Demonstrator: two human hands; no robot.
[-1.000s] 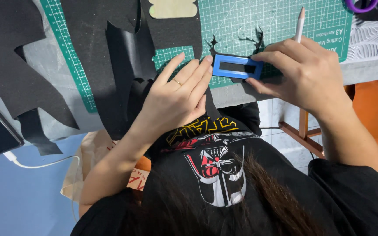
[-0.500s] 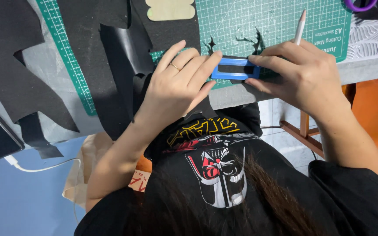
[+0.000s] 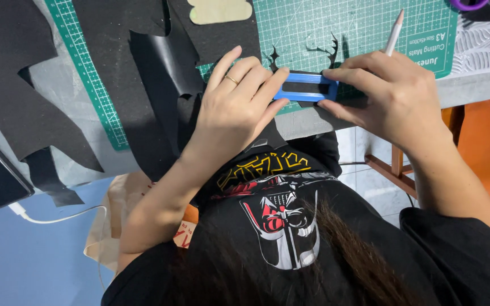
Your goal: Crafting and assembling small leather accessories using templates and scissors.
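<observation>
- Grey table across the upper frame.
- Blue floor at lower left.
- Orange chair with wooden frame at right.
- Pale tiles beneath the table edge.

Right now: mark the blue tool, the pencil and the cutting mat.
blue tool [image 3: 304, 86], head view, on its bar between the hands.
pencil [image 3: 393, 38], head view, on its pale shaft above the right hand.
cutting mat [image 3: 364, 22], head view, on bare green grid.
</observation>
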